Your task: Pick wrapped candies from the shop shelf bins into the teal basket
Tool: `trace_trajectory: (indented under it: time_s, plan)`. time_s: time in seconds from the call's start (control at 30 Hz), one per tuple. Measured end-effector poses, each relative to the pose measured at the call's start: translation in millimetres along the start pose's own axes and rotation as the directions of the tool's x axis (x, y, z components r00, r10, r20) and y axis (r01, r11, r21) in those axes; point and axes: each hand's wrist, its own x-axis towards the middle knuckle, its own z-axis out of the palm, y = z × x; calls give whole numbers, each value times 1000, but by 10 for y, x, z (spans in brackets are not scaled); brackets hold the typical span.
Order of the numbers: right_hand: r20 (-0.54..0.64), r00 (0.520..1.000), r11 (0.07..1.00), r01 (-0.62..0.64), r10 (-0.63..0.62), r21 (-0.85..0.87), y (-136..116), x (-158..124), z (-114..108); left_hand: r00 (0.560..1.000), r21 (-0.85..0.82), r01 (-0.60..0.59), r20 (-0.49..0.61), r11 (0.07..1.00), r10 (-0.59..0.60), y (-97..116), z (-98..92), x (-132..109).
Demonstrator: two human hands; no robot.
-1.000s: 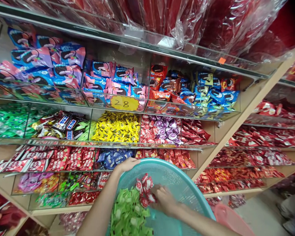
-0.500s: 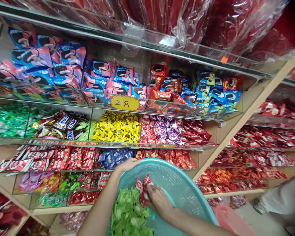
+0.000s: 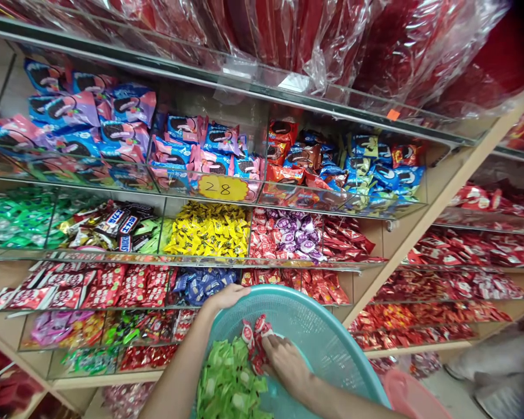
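A teal perforated basket (image 3: 332, 326) is tilted at the bottom centre. My left hand (image 3: 229, 297) is closed over its upper left rim. Inside the basket, my right hand (image 3: 283, 364) reaches in with curled fingers against some red-and-white wrapped candies (image 3: 259, 334); its fingertips are partly hidden, so whether it grips any candy cannot be told. Many green wrapped candies (image 3: 229, 381) lie in a heap on the basket's left side, beside the red ones.
Glass-fronted shelves (image 3: 323, 206) of wrapped sweets stand ahead, with yellow candies (image 3: 212, 230) and a yellow price tag (image 3: 222, 187). Plastic-wrapped red goods (image 3: 288, 35) sit above. A pink basket (image 3: 413, 396) and part of a person (image 3: 484, 366) are at the lower right.
The view has shifted slightly, so the basket and shelves sit a little lower in the picture. Both hands keep nearly the same places at the basket.
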Motion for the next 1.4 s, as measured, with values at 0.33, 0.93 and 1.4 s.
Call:
trace_trajectory:
  time_s: [0.33,0.93,1.4]
  plan:
    - [-77,997,1000,-7,7,-4,-25,69,-604,1000,-11,-12,10,1000,12,-7,2,-10]
    - [-352,931,961,-175,91,-214,400,1154,-1994,1000,3,-28,8,1000,28,33,-9,-30]
    - [-370,907,946,-276,199,-170,313,1225,-1984,1000,12,-26,17,1000,26,30,-20,-33]
